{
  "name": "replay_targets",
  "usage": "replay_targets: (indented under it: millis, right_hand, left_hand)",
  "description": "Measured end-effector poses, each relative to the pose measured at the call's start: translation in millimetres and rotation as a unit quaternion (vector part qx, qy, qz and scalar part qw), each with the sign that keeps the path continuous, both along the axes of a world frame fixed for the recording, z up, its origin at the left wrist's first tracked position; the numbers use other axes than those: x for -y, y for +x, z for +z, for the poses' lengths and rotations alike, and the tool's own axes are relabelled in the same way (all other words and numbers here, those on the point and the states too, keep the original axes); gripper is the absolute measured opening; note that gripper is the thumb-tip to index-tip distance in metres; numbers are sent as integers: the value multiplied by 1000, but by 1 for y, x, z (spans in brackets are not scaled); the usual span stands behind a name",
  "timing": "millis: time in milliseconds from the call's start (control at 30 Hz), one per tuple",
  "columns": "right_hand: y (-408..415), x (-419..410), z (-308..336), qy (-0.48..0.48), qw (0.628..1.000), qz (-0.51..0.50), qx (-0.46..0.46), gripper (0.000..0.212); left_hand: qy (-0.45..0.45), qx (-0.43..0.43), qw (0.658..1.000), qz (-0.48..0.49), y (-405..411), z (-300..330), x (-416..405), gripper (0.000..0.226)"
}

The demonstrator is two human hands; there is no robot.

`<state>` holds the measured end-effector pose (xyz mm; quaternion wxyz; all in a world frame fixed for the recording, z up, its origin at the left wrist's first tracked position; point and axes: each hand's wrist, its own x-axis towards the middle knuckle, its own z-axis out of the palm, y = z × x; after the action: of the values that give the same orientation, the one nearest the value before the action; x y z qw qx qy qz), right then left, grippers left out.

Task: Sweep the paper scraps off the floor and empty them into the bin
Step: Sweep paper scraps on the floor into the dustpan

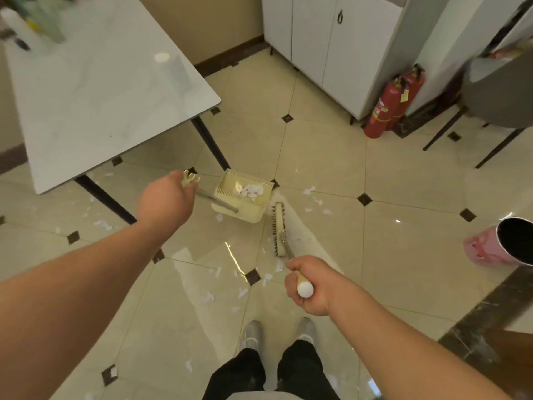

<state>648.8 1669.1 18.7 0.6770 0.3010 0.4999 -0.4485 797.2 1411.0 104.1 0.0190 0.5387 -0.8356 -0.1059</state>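
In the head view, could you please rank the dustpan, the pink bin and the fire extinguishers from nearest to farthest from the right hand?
From the right hand:
1. Dustpan, ahead and to its left.
2. Pink bin, on the floor, far right.
3. Fire extinguishers, farther ahead, by the white cabinet.

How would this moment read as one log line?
left hand grips dustpan handle | right hand grips broom | scraps in pan, more on floor

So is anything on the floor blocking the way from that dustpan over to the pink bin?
Nothing visible does. Between the dustpan and the pink bin lies open tiled floor, with only the broom head beside the pan and a few loose paper scraps.
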Motion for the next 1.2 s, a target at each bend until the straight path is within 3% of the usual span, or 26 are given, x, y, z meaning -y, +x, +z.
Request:
replay_targets:
  millis: [200, 333, 533, 667, 833, 1067, 1200]
  right_hand:
    - [24, 28, -15, -19, 989, 90, 118, 12]
    - [49, 50, -41, -23, 979, 113, 169, 12]
    - [57, 57, -87, 3, 977, 52, 209, 10]
    - [-1, 41, -88, 45, 988, 17, 146, 9]
    - [-82, 28, -42, 58, 997, -12, 56, 9]
    - [-75, 50, -8, 74, 995, -4, -64, 4]
    - [-65, 68, 6, 48, 997, -38, -45, 7]
  left_hand:
    - [-17, 8, 1000, 13, -2, 11, -6, 35]
    - [-21, 11, 1000, 8, 6, 9, -15, 32]
    - [-24, 40, 999, -15, 31, -10, -32, 30]
    - [-20, 44, 998, -38, 48, -20, -35, 27]
    - [-2, 32, 999, -21, 61, -23, -23, 28]
    - [0, 33, 999, -13, 79, -12, 11, 30]
    - [7, 26, 1000, 1, 97, -6, 32, 31]
